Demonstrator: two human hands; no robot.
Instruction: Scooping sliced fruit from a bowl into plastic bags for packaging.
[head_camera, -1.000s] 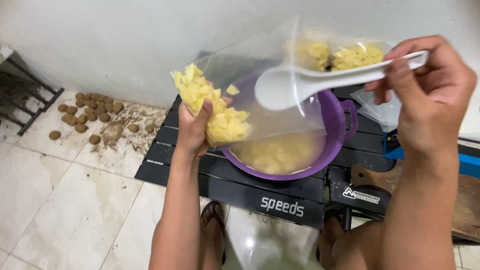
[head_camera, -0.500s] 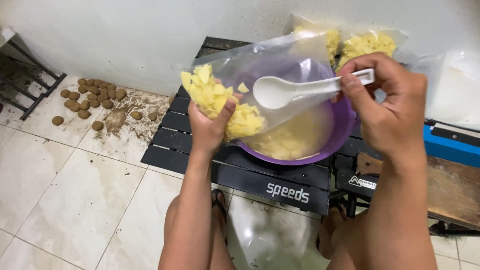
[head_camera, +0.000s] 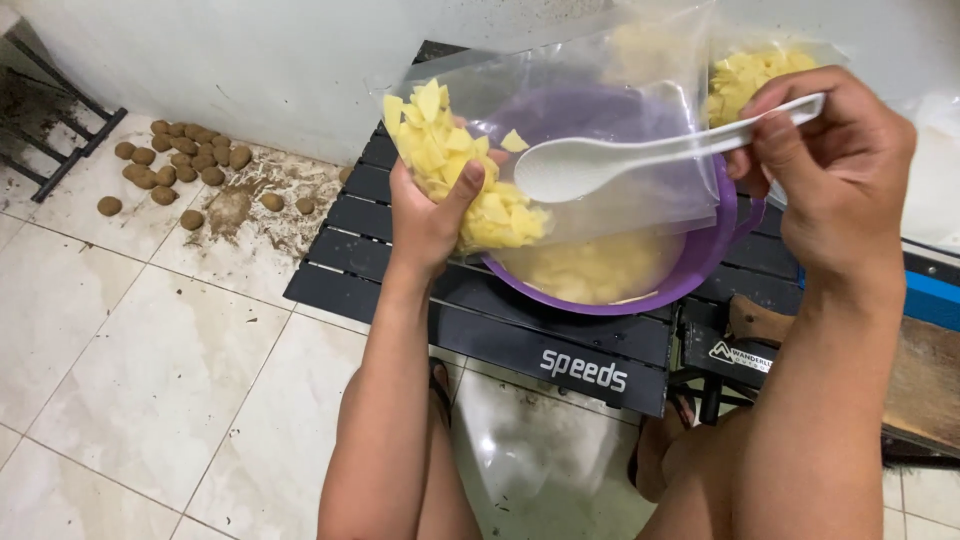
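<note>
While you sit over the pale tiled floor (head_camera: 150, 350), the black slatted table (head_camera: 480, 330) lies just below your fingers and carries the purple bowl (head_camera: 700, 270), which holds yellow cut pieces and sits directly under both hands, likely so that anything spilling from the bag lands back in it. Your left hand (head_camera: 430, 225) has its fingers clenched around the lower corner of the clear plastic bag (head_camera: 600, 130), bunching a load of yellow potato slices (head_camera: 450, 165) there; the grip from beneath seems meant to bear the weight and keep the mouth of the bag lifted toward your other hand. Your right hand (head_camera: 835, 170) has its fingers pinched on the handle end of the white plastic spoon (head_camera: 600, 165), whose bowl reaches across to just beside your left thumb, lying against the bag; whether it is inside or in front of the film I cannot tell. Beyond your right fingers, another filled bag (head_camera: 750, 70) rests by the wall. Well apart from your left fingers, small brown unpeeled potatoes (head_camera: 175, 160) lie on the floor amid loose dirt.
</note>
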